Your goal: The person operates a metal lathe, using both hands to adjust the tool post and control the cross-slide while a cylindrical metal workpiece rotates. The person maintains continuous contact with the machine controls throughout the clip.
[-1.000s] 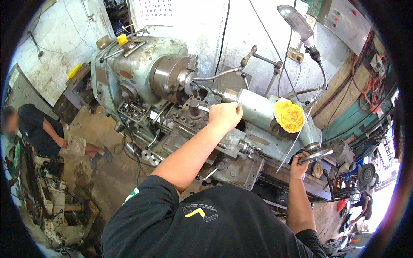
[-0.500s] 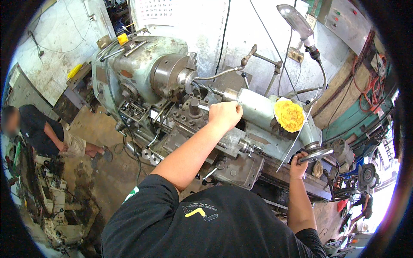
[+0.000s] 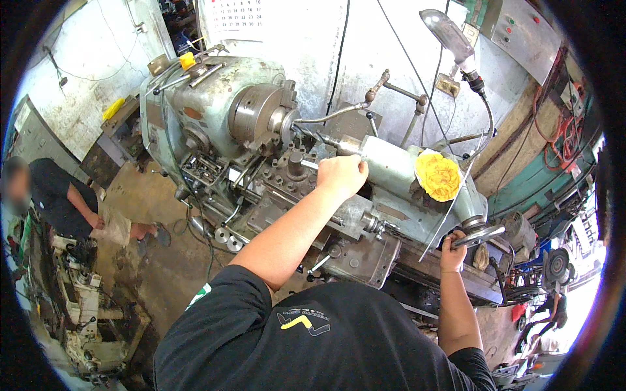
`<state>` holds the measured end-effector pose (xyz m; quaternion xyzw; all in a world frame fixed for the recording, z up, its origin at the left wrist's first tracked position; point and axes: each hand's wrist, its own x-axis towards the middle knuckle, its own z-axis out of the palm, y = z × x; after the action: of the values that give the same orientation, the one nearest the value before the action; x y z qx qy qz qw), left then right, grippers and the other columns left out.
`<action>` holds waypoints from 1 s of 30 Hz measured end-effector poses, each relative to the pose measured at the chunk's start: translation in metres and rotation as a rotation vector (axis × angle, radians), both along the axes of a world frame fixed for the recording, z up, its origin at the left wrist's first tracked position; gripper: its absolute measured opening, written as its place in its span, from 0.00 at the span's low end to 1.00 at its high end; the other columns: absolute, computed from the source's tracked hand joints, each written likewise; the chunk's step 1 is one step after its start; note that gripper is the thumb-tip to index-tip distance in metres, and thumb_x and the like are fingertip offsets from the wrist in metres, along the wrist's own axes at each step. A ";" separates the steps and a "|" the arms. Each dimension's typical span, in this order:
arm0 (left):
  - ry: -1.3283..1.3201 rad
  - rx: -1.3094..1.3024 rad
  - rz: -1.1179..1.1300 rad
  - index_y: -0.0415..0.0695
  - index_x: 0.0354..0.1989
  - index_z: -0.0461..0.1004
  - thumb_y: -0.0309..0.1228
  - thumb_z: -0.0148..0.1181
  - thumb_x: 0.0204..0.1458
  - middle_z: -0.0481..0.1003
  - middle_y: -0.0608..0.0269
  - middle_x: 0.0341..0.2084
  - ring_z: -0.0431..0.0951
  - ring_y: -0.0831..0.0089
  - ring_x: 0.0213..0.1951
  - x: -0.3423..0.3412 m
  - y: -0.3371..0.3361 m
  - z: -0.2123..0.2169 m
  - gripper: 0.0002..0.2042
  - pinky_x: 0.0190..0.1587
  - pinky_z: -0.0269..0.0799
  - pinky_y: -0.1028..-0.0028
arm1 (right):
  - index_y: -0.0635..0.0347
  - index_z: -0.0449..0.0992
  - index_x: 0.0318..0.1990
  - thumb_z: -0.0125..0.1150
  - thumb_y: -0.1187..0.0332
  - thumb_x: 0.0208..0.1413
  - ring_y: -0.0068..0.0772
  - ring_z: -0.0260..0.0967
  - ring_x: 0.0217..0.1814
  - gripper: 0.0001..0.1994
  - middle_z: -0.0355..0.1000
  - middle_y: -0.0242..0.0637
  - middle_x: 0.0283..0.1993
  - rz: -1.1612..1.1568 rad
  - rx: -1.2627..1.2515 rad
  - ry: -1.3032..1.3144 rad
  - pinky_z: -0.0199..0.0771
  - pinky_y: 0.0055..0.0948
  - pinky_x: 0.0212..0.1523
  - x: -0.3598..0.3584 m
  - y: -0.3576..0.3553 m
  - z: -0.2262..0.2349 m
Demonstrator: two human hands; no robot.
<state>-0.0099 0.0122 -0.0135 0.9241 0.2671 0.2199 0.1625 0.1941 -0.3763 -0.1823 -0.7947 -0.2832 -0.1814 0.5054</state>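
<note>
Greasy cast-iron lathe [image 3: 261,130]: left hand [image 3: 342,174] fisted, right hand [image 3: 453,251] gripping round handwheel [image 3: 479,236].

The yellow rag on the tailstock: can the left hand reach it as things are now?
Probably yes. The left hand rests near the tailstock, and the yellow rag lies uncovered on its far end, with nothing between them.

A black short-sleeved shirt [image 3: 326,345] with a small yellow and white mark on it; forearms and hands bare.
</note>
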 end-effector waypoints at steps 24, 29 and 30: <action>0.045 -0.035 0.017 0.47 0.33 0.83 0.46 0.52 0.62 0.84 0.49 0.30 0.85 0.49 0.37 0.000 -0.002 0.004 0.19 0.44 0.77 0.51 | 0.59 0.74 0.43 0.64 0.70 0.52 0.60 0.73 0.44 0.11 0.73 0.50 0.38 0.065 -0.506 -0.161 0.73 0.54 0.47 0.018 -0.027 0.002; 0.057 -0.047 0.017 0.47 0.33 0.83 0.47 0.52 0.63 0.84 0.50 0.30 0.85 0.49 0.37 0.000 -0.002 0.006 0.19 0.44 0.77 0.51 | 0.59 0.73 0.42 0.64 0.71 0.51 0.61 0.72 0.44 0.11 0.73 0.50 0.38 0.066 -0.522 -0.179 0.72 0.54 0.47 0.020 -0.027 0.002; 0.063 -0.043 0.019 0.47 0.33 0.83 0.47 0.52 0.63 0.84 0.50 0.30 0.85 0.49 0.37 0.000 -0.002 0.006 0.19 0.44 0.77 0.51 | 0.59 0.73 0.42 0.64 0.71 0.51 0.61 0.72 0.44 0.11 0.73 0.50 0.38 0.068 -0.523 -0.184 0.72 0.54 0.47 0.021 -0.027 0.002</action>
<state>-0.0103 0.0105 -0.0076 0.9242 0.2858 0.1862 0.1718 0.2149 -0.4034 -0.1808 -0.8683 -0.3915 -0.1567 0.2611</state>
